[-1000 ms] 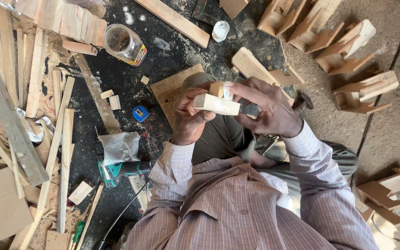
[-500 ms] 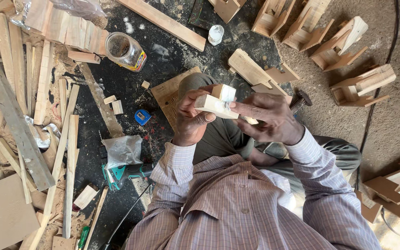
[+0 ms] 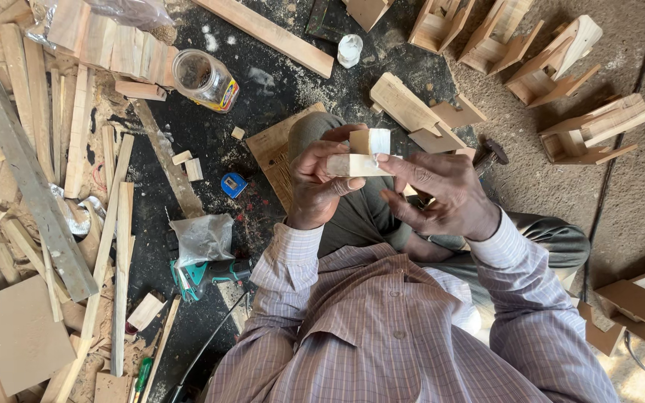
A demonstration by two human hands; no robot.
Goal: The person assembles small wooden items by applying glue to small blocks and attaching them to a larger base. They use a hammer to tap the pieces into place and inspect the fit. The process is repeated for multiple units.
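A dark floor (image 3: 278, 89) strewn with sawdust is seen from above, with long wooden slats (image 3: 76, 149) piled at one side, finished wooden pieces (image 3: 561, 75) at the other, and a glass jar (image 3: 203, 78) and a blue power tool (image 3: 207, 275) lying near the seated person's knee. Two small wooden blocks (image 3: 360, 153), set at a right angle, are held up in front of the chest, clasped by the left hand (image 3: 315, 186) with curled fingers and pinched by the fingertips of the right hand (image 3: 442, 194). The joint would best be kept square and the edges flush, it is judged, with steady pressure applied from both sides.
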